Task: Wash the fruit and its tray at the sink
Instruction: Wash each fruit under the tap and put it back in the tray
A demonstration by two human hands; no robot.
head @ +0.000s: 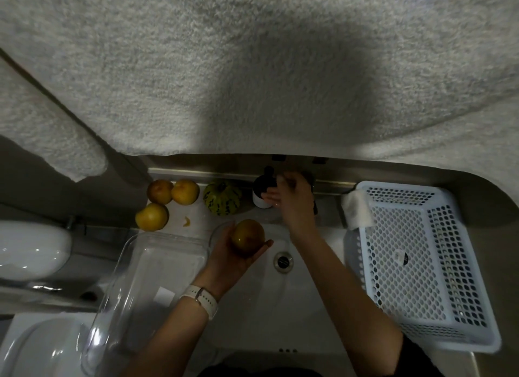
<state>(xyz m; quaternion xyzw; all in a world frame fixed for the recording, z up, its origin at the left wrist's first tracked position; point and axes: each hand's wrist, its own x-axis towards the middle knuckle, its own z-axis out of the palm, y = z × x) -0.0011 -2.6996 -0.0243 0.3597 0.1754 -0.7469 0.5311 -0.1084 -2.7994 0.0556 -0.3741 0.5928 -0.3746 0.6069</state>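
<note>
no writing can be read: the white sticker (164, 295) on the clear tray (157, 275) and the tag in the white perforated basket (415, 253) are too blurred. the left hand (236, 257) cups a yellow-brown fruit (248, 236) over the white sink (306, 298), fingers curled under it, while the right hand (292, 199) reaches to the tap behind, its grip unclear. three more fruits (168, 201) and a striped gourd (222, 198) sit on the ledge beside a dark bottle (264, 189), with a grey towel (252, 67) hanging above.

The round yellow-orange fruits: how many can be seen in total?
4. Three round yellow-orange fruits lie on the counter left of the sink. The fourth rests in the left hand over the basin. None seems hidden.
</note>
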